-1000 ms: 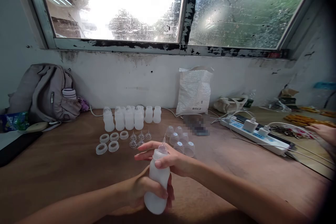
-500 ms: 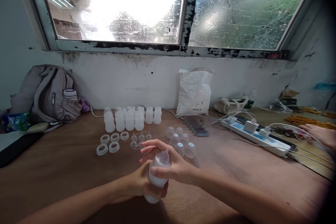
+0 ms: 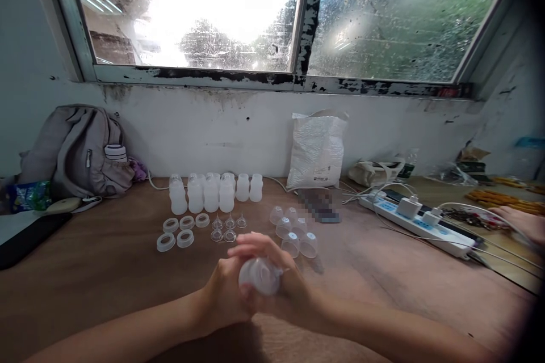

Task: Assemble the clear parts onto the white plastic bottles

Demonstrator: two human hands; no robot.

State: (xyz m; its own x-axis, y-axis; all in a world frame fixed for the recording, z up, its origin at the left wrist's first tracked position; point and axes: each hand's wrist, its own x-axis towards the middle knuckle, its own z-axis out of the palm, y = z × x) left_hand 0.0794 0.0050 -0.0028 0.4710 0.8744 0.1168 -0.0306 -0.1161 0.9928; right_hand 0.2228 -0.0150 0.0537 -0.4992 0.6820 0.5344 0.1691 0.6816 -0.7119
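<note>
A translucent white baby bottle [image 3: 256,277] is tilted between my two hands, its nipple end pointing right. My left hand [image 3: 226,289] is closed around the body, most of which it hides. Curled over the top end is my right hand [image 3: 293,289], with its thumb and fingers around the collar and nipple; it is slightly blurred. Beyond my hands lie several clear nipples [image 3: 229,234], several screw rings [image 3: 185,238] to their left, and several clear dome caps [image 3: 291,244] to the right. Rows of white bottles [image 3: 204,195] stand behind the rings.
A grey backpack [image 3: 80,153] sits at the back left, near a black phone [image 3: 36,238]. A white plastic parcel [image 3: 317,150] leans on the wall. On the right are a power strip [image 3: 419,224] with cables and another person's hand [image 3: 522,222].
The bottle has tipped from nearly upright to lying over, its nipple turning right. Both hands have closed in around it, the right wrapping lower over the top.
</note>
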